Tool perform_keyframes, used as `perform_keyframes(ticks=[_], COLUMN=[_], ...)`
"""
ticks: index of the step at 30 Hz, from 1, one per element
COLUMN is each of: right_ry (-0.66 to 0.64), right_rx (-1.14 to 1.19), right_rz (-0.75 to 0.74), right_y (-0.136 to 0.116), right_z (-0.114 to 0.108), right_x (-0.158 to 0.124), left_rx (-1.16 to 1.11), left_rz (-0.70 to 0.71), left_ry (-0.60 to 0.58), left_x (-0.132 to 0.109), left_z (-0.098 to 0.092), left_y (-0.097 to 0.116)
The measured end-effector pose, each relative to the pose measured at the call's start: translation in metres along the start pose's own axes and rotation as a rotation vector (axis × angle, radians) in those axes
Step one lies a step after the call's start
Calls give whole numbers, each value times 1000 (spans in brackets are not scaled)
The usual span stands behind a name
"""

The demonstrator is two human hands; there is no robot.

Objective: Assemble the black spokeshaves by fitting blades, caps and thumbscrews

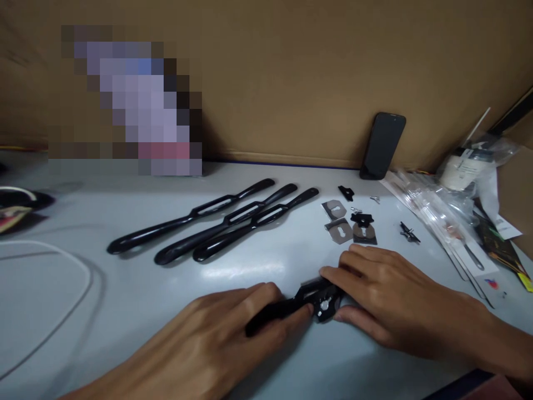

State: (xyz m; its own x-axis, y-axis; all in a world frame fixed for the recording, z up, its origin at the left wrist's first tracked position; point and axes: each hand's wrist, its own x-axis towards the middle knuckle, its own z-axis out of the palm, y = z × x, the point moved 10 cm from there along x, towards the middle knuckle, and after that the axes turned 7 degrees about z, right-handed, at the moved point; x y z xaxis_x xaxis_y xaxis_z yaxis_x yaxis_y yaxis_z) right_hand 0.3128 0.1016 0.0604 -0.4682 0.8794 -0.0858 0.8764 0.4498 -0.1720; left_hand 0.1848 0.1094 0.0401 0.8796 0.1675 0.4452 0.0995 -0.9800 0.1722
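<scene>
A black metal spokeshave lies low over the table in front of me, gripped by both hands. My left hand is closed around its left handle, a fingertip against the black cap plate with a bright screw at the middle. My right hand closes over the other end, thumb beside that plate; its fingers hide the right handle. Beyond the hands lie three more black spokeshave bodies, side by side. Near my right hand are steel blades, small black cap plates and small screws.
A dark phone leans against the cardboard wall at the back. On the right are clear plastic packages and a white tub in plastic. Another black part with screws lies nearby. A white cable curves at left.
</scene>
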Motion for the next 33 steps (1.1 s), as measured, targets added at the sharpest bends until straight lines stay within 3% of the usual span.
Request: perform_keyframes(ticks=[4,8,15,18,21,25,33], right_ry=[95,110,-11,65,-8,-105,-53], right_rx=[43,53,396,266,106,78,70], right_rz=[-11,-47,-12,68,95,72,82], right_y=[-5,-14,-7,6,9,3,0], right_z=[-17,-17,-9,-19,-11,5,11], right_x=[-6,-6,-1,-2,-2,-1,5], left_rx=[-11,8,18,26,6,1,2], left_rz=[23,30,63,19,11,27,33], left_ry=[-7,-7,-2,-11,-14,16,0], left_x=[4,8,12,5,-2,-1,6], left_z=[-2,-5,-8,-4,0,-3,-8], left_y=[3,4,7,4,4,4,3])
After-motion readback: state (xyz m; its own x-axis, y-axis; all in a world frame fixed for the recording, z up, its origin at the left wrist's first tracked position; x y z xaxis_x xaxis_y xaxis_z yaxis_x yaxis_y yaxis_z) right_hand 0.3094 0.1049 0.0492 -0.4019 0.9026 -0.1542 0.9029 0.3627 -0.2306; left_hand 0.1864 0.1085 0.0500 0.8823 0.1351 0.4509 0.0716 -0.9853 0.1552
